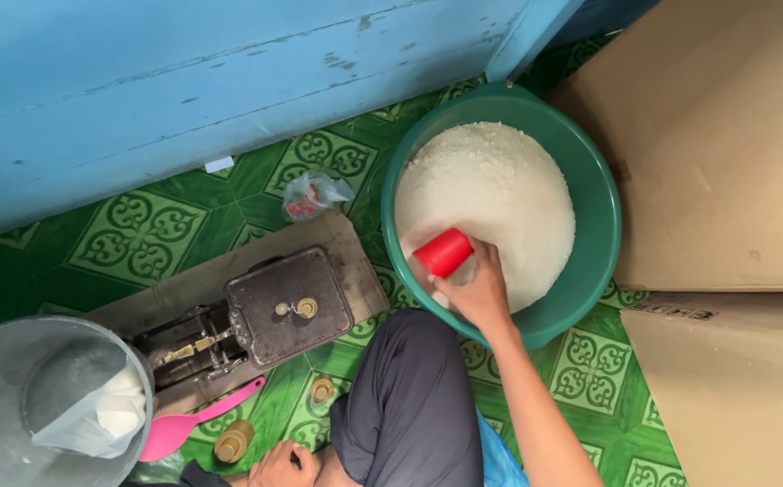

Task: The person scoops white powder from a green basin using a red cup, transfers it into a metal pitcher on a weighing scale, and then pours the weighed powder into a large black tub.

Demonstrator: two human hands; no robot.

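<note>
My right hand (pixel 480 290) grips a red cup (pixel 444 252) at the near edge of a heap of white grain (pixel 500 194). The grain fills a large green basin (pixel 597 194) on the floor. My left hand (pixel 285 465) rests low near my knee at the bottom of the view, fingers curled; whether it holds anything cannot be made out. Beside it lies a pink plastic scoop (pixel 195 421).
A dark metal balance scale (pixel 270 316) sits on a board on the green patterned floor, with brass weights (pixel 232 441) nearby. A grey bowl with a plastic bag (pixel 94 415) is at the lower left. Cardboard boxes (pixel 734 135) stand right; a blue wooden wall (pixel 184 72) behind.
</note>
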